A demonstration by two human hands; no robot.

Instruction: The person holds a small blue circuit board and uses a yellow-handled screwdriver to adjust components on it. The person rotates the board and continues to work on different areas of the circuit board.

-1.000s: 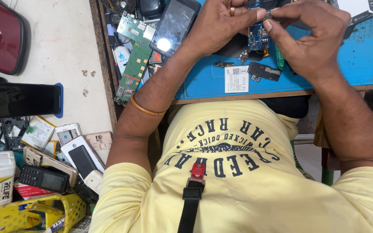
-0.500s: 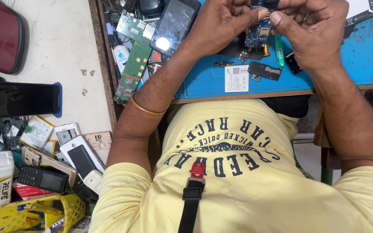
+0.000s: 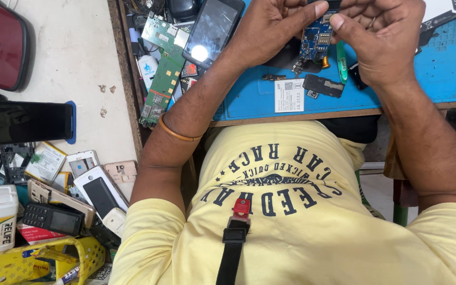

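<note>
Evidently both hands work one part: the left hand (image 3: 270,26) and right hand (image 3: 381,37) pinch a small blue circuit board (image 3: 315,39) above the blue mat (image 3: 423,74); separating it likely needs careful fingertip prying.

A single camera sits on the person's head and looks steeply down along the body, so the yellow shirt (image 3: 291,211) fills the lower half of the frame, very close. Farther off at the top edge lie the blue work mat (image 3: 428,74) and both hands, the left hand (image 3: 270,26) and the right hand (image 3: 386,37). At the left side the view takes in the floor (image 3: 75,58) beside the bench.
</note>
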